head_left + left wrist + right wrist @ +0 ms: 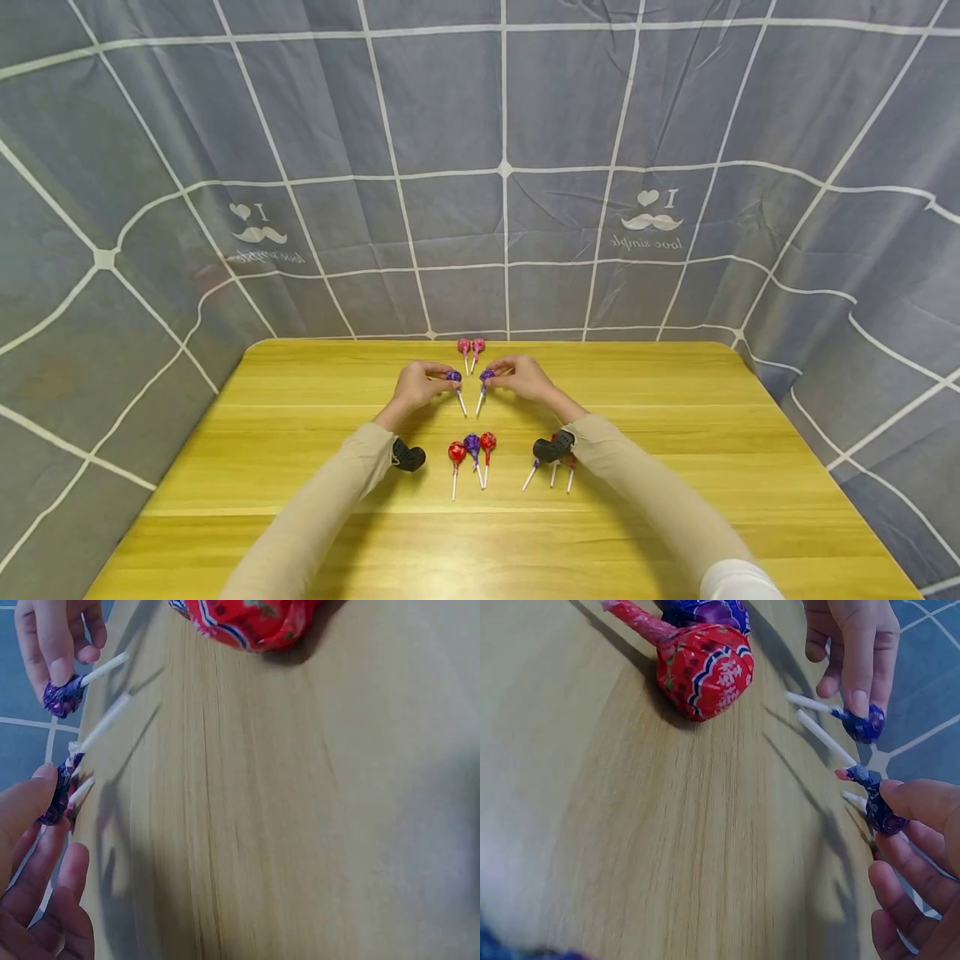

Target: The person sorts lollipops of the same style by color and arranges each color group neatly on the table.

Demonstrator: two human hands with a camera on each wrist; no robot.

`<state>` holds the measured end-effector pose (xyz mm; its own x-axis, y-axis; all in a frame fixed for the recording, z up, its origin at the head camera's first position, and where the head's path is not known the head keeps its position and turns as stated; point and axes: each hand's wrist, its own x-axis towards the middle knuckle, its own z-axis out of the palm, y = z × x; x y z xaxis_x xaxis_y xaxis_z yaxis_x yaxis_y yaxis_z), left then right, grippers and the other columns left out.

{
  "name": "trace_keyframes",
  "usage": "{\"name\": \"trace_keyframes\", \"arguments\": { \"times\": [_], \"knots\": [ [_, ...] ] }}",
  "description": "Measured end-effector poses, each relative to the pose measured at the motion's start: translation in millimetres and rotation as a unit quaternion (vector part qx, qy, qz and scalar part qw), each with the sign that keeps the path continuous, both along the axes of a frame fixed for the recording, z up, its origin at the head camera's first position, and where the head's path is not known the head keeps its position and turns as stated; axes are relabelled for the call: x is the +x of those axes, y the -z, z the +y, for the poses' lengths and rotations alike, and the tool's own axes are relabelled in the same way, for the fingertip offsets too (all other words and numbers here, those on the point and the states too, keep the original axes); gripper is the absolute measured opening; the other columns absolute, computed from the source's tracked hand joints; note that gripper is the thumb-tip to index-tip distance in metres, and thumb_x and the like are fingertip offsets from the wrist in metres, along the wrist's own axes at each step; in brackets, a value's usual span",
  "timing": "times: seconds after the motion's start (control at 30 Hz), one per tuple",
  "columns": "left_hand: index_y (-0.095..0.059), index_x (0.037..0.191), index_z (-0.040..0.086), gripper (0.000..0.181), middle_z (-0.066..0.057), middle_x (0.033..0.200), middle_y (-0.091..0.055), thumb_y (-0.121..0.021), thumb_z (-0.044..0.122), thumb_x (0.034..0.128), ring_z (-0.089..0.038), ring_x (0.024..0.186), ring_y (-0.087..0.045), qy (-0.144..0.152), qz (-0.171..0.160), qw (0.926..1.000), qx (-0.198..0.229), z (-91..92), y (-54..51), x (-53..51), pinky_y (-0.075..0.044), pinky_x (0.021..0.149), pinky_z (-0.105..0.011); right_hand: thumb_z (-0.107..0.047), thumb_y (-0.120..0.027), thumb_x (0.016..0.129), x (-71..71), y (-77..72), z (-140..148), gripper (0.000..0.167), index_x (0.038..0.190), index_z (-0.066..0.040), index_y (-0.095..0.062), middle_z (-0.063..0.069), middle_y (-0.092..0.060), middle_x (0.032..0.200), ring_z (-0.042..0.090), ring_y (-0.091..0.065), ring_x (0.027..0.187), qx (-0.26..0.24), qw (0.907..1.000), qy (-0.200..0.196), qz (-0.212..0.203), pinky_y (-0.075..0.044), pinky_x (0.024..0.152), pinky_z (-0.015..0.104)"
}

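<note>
Tabletop (pixel 465 542) of yellow wood grain beneath the fingers (pixel 922 801), grid-printed curtain (pixel 465 225) beyond. Pinching a purple lollipop (pixel 453 376) with left hand (pixel 417 385), another purple lollipop (pixel 487 375) with right hand (pixel 528 379). Showing lettering (pixel 726 675) on a red lollipop (pixel 705 671), behind the fingers, only in the right wrist view.

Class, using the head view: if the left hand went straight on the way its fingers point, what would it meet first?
Most likely the purple lollipop pinched by the right hand, facing the left hand across a gap. Their heights are hard to compare, though.
</note>
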<state>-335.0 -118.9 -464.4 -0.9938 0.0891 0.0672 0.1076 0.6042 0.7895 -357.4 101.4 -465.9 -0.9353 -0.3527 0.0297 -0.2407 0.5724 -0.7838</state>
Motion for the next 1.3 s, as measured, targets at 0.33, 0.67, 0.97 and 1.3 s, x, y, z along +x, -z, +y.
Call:
{"name": "trace_keyframes", "arguments": {
  "times": [0.33,0.67,0.97,1.3],
  "knots": [
    [-0.071,0.111,0.001,0.034,-0.016,0.103,-0.073,-0.076,0.018,0.0819,-0.03,0.098,-0.069,-0.006,-0.004,0.9997,-0.023,4.6,5.3,-8.9,-0.051,0.089,-0.041,-0.015,-0.072,0.085,-8.7,4.4,-13,0.03,0.112,-0.001,-0.069,0.014,-0.072,0.102,0.02,-0.065,0.085,0.005,1.0,0.001,0.006,-0.049,0.066,0.023],
    [-0.071,0.109,0.001,0.029,-0.015,0.103,-0.073,-0.074,0.017,0.0844,-0.029,0.096,-0.069,0.015,-0.016,0.9988,-0.043,14.6,5.2,-11.8,-0.051,0.089,-0.04,-0.013,-0.073,0.084,-14.0,10.0,-17,0.028,0.109,0.0,-0.07,0.015,-0.072,0.1,0.023,-0.067,0.089,0.003,0.9999,0.006,0.009,-0.05,0.07,0.024],
    [-0.071,0.111,0.004,0.029,-0.013,0.105,-0.073,-0.072,0.019,0.0861,-0.029,0.101,-0.067,0.008,-0.025,0.9975,-0.065,16.5,6.5,-12.9,-0.048,0.091,-0.042,-0.012,-0.072,0.085,-13.3,11.6,-21,0.026,0.108,0.0,-0.07,0.015,-0.073,0.101,0.023,-0.068,0.089,0.011,0.9999,0.013,0.003,-0.048,0.064,0.02],
    [-0.071,0.111,0.004,0.029,-0.012,0.107,-0.073,-0.071,0.02,0.087,-0.03,0.105,-0.065,0.003,-0.03,0.9969,-0.073,18.3,6.9,-12.5,-0.047,0.092,-0.043,-0.011,-0.071,0.086,-13.8,15.1,-23,0.025,0.107,0.001,-0.07,0.017,-0.073,0.101,0.025,-0.069,0.092,0.01,0.9999,0.012,0.008,-0.05,0.065,0.022]
  ]
}}
